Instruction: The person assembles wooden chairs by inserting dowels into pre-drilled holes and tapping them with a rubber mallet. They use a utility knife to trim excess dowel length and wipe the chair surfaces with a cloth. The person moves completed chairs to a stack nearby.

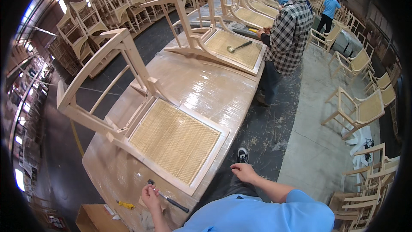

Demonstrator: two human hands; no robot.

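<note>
A chair frame of pale wood (124, 56) lies tipped on its back on the table. Its woven seat panel (175, 139) is tan and bordered by a white edge. My left hand (150, 196) is at the table's near edge, fingers drawn together beside the shaft of a hammer (175, 203). Whatever those fingers may pinch is too small to make out. The hammer has a dark head and a black handle. My right hand (243, 172) hovers over my leg, off the table's right edge, fingers loosely bent and slightly apart, with nothing visible in them.
A yellow cutter (125, 205) lies left of my left hand, above a cardboard box (96, 218). A second chair (193, 34) farther along carries another hammer (239, 46). Beside it stands a co-worker in a checked shirt (292, 36). More chairs (358, 107) stand at right.
</note>
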